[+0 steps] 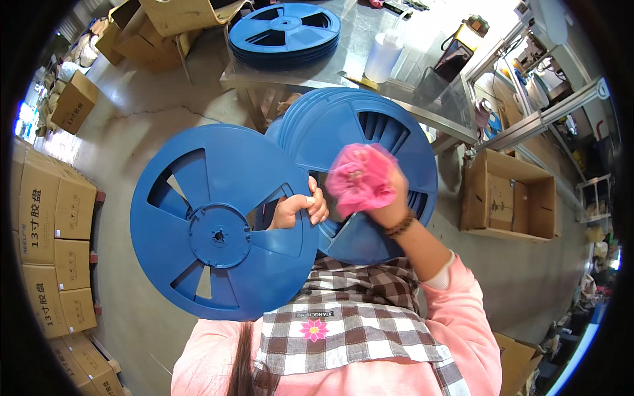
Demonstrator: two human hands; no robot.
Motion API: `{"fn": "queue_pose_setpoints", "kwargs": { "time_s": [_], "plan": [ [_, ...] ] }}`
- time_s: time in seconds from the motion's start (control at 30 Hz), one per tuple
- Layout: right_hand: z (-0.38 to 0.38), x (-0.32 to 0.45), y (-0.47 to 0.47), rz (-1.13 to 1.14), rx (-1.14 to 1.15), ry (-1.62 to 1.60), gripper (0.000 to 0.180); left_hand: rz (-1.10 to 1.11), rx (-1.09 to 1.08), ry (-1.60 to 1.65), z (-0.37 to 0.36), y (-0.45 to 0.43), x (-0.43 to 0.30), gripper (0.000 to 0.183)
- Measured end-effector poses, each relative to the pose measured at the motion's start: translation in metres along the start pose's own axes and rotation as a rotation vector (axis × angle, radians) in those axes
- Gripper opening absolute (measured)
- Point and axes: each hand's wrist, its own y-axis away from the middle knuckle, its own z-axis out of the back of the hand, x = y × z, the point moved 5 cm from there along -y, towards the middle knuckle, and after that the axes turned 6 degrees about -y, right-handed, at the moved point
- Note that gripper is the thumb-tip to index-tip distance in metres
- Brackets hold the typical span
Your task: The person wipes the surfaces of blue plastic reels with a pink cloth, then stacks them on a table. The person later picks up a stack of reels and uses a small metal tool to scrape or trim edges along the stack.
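A large blue plastic reel (223,163) is tilted up before me on the left. My left hand (297,208) grips its right rim, with the fingers hooked over the edge beside one of the cut-out windows. To the right of it, a stack of matching blue reels (391,163) rests in front of my apron. My right hand (391,193) clutches a crumpled pink cloth (361,175) above the stack, slightly blurred. The cloth hides most of that hand's fingers.
Another pile of blue reels (285,29) sits on the metal-topped table (317,74), near a translucent plastic bottle (384,57). An open cardboard box (510,198) stands on the floor at right. Stacked cartons (54,232) line the left. A wooden chair (183,15) is at the back left.
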Motion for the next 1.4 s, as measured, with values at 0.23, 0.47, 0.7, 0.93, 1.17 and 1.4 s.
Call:
{"fn": "queue_pose_setpoints", "kwargs": {
  "time_s": [0.23, 0.47, 0.7, 0.93, 1.17, 1.4],
  "plan": [
    [-0.015, -0.136, -0.127, -0.221, -0.047, -0.194, 0.030, -0.056, 0.103, -0.015, -0.007, -0.003, -0.005, 0.022],
    [0.173, -0.181, -0.019, -0.346, -0.491, 0.250, 0.026, -0.053, 0.129, 0.098, 0.009, -0.005, 0.006, 0.023],
    [0.156, -0.095, 0.167, -0.700, -0.358, -1.437, 0.055, -0.044, 0.218, 0.192, 0.007, -0.006, 0.009, 0.021],
    [0.135, 0.017, 0.109, -0.604, -0.498, -1.435, 0.069, -0.053, 0.205, 0.162, 0.011, -0.006, 0.008, 0.024],
    [0.161, 0.062, 0.059, -0.385, -0.107, -1.974, 0.083, 0.089, 0.044, 0.065, -0.010, 0.005, 0.001, 0.038],
    [0.066, 0.177, 0.011, -0.158, 0.329, -1.848, 0.057, 0.116, 0.077, 0.018, -0.013, 0.013, -0.002, 0.052]
  ]
}}
